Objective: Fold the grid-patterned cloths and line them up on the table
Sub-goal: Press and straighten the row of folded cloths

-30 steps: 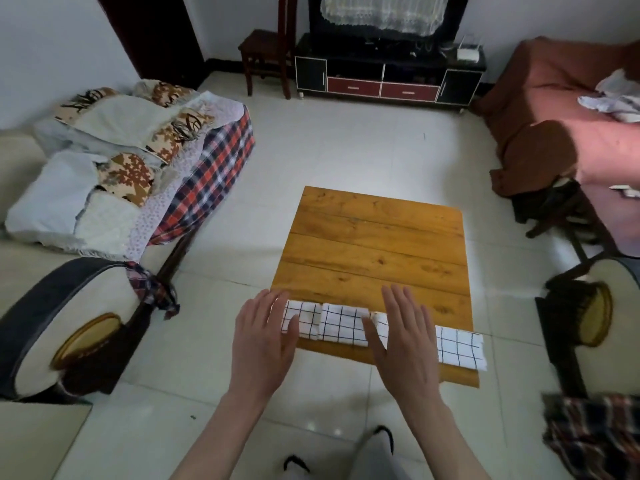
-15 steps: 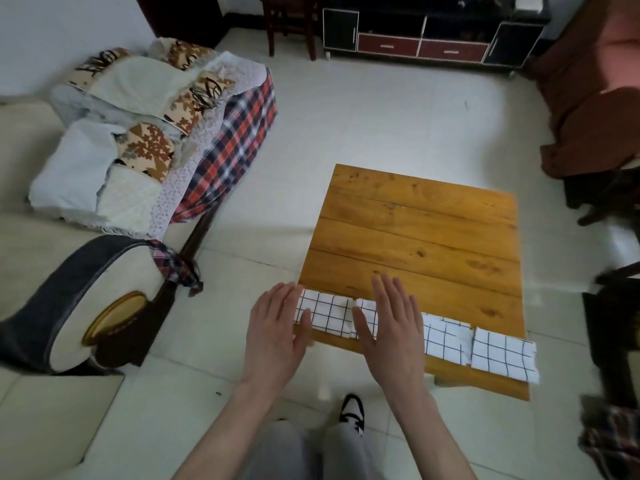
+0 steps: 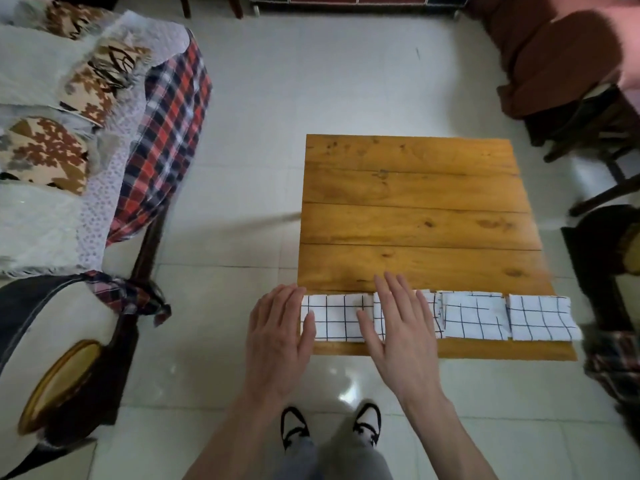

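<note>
Home living room. Tiled floor (image 3: 277,109), low wooden table (image 3: 412,209), sofa (image 3: 52,150) with patterned cushions and a plaid throw (image 3: 166,133). Cabinet (image 3: 353,0) along the far wall.

pale tiled floor (image 3: 277,109), plaid-draped sofa (image 3: 104,133) left, brown sofa (image 3: 554,53) right.

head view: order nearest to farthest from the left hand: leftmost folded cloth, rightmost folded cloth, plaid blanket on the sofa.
From the left hand:
1. Leftmost folded cloth, touching the hand's thumb side, at the near left corner of the table.
2. Rightmost folded cloth, at the far right end of the row.
3. Plaid blanket, off to the left on the sofa.
</note>
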### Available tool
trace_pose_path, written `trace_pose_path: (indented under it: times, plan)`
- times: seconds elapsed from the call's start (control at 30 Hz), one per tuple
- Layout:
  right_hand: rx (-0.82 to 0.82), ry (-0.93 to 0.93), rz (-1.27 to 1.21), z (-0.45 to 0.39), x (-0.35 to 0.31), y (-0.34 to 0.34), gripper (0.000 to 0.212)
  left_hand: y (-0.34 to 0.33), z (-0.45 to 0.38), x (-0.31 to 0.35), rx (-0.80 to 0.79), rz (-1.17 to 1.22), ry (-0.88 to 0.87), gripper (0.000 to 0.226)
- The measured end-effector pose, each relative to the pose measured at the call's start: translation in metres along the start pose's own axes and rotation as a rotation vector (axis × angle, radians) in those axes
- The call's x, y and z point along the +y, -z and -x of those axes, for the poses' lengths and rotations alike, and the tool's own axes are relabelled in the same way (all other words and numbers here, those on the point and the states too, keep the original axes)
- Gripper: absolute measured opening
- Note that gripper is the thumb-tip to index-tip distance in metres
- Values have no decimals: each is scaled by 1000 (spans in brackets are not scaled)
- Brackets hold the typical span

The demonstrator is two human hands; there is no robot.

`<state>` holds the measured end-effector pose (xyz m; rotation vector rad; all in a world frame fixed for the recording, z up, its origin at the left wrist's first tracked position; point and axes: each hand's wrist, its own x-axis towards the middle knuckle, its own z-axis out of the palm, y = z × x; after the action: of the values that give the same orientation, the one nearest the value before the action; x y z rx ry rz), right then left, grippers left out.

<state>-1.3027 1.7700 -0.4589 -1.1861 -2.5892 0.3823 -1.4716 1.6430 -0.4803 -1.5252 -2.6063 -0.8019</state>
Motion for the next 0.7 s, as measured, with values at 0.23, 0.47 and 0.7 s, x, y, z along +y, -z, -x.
trace_pose_path:
  times: [0.23,0.47,0.7]
  plan:
    - [-1,15,13,5,18,-79,62,-68,14,-36,-71,41,-25,41]
    - [-58,70,40,33,45,-171,56,-157,48,-59,-178,145,-26,41]
    - [-159,97,113,61,60,-241,51,-214,87,-86,-336,30,-142,48]
